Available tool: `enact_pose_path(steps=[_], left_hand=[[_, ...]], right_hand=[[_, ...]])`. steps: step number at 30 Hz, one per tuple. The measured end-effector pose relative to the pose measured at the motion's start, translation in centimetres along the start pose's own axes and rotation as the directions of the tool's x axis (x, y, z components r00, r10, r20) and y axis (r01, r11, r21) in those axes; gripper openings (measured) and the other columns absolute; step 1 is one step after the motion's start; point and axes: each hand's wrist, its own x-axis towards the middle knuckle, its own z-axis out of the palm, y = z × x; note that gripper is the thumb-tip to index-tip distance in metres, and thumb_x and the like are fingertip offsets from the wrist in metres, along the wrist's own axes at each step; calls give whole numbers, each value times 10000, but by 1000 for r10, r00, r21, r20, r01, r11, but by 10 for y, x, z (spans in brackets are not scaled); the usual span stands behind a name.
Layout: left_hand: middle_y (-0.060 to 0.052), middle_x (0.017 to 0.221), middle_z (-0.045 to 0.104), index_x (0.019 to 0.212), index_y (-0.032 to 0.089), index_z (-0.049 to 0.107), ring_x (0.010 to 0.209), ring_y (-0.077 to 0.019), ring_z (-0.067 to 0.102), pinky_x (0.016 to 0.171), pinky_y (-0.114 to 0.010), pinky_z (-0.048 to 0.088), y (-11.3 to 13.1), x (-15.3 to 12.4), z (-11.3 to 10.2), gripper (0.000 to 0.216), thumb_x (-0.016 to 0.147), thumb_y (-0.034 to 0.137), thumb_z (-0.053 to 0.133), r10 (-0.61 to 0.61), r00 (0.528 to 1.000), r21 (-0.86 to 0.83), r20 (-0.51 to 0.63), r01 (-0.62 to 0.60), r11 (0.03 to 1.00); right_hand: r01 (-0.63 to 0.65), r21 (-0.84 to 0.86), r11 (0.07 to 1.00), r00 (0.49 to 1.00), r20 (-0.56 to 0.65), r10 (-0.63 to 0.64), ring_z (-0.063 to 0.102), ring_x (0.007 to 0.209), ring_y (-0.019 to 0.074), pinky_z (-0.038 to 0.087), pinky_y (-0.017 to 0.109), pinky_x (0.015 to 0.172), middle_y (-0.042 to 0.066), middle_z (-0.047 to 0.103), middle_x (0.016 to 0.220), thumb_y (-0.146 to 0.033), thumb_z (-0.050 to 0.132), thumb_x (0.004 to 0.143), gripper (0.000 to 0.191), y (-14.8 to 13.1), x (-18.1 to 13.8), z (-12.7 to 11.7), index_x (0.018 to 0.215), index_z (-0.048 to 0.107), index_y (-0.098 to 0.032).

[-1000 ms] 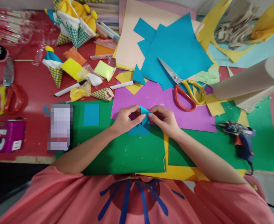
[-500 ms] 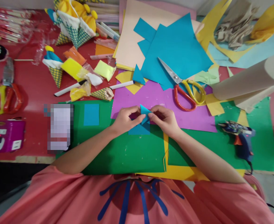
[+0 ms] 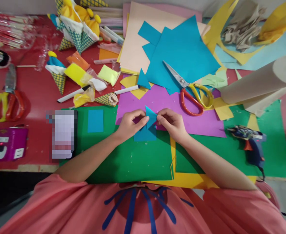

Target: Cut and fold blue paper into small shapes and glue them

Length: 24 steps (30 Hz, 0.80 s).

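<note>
A small folded blue paper piece (image 3: 150,117) stands up between my two hands, over another blue paper piece (image 3: 144,134) lying flat on the green sheet (image 3: 133,159). My left hand (image 3: 130,125) pinches the folded piece from the left with closed fingers. From the right, my right hand (image 3: 171,123) pinches the same piece. Both hands rest at the seam of the green sheet and a purple sheet (image 3: 167,104).
Red-and-yellow scissors (image 3: 191,92) lie on blue paper sheets (image 3: 182,52) behind my hands. A blue glue gun (image 3: 251,144) is at the right, a paper roll (image 3: 257,83) beyond it. A blue rectangle (image 3: 95,121), pens, paper cones (image 3: 77,29) and second scissors (image 3: 7,97) sit left.
The folded blue piece has been turned slightly between my fingers and now stands a little higher. Both hands stay in the same place.
</note>
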Motion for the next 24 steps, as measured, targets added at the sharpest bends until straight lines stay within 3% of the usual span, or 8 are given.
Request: enact_pose_path(steps=[4,8,15,20,24], left_hand=[[36,622,552,711,171,552,560,-73,509,521,-181,411,-4,-1,0,216,832,345,591,-4,1000,-22,0,4,1000],[19,748,623,1052,202,593,644,-76,581,597,-172,467,-8,-1,-1,266,840,361,619,8,998,-79,-66,-14,997],[-25,917,709,928,188,639,758,-90,662,665,-173,522,-4,-2,1,173,830,330,644,29,990,-54,-139,-37,998],[-33,962,711,988,190,617,761,-92,677,698,-182,544,-5,-4,2,223,827,342,644,39,992,-43,-117,-44,998],[-30,938,716,1062,194,605,692,-87,670,635,-174,529,-4,-3,0,318,826,405,634,-21,999,-64,-50,18,998]], right_hand=[[30,-43,999,999,13,-30,554,533,72,445,202,506,-15,616,665,-327,598,862,171,1,1,-1,789,593,-173],[36,-87,996,999,14,-35,549,543,74,437,207,519,-15,609,664,-331,618,845,177,1,1,-1,775,594,-170],[-12,-33,999,1000,11,12,545,559,79,429,210,523,-19,598,663,-415,597,858,245,1,1,-1,824,588,-173],[5,-84,996,1000,13,-4,516,541,82,412,224,518,-23,568,653,-402,605,850,230,3,1,-1,815,577,-176],[83,-193,978,996,38,-77,526,586,91,414,238,567,-5,595,680,-316,585,860,162,1,1,-2,796,594,-168]])
